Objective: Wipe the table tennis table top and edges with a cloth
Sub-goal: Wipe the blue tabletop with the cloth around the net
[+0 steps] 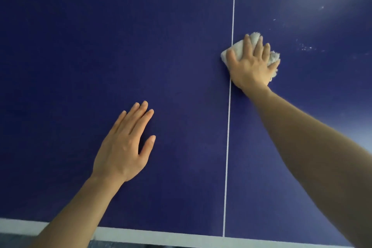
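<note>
the right hand [251, 66] lay spread flat, pressing a white cloth [254, 39] onto the blue table [120, 36] just right of the centre line [228, 127]. the left hand [124, 143] rested flat, fingers straight, nearer the white edge [161, 236].

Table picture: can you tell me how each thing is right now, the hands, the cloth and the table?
Left hand: flat on the table, fingers straight, holding nothing.
Right hand: spread, pressing down on the cloth.
Cloth: white, bunched up under the right hand, beside the centre line.
Table: blue, with pale specks to the right of the cloth.
Centre line: white, running away from the near edge stripe.
</note>
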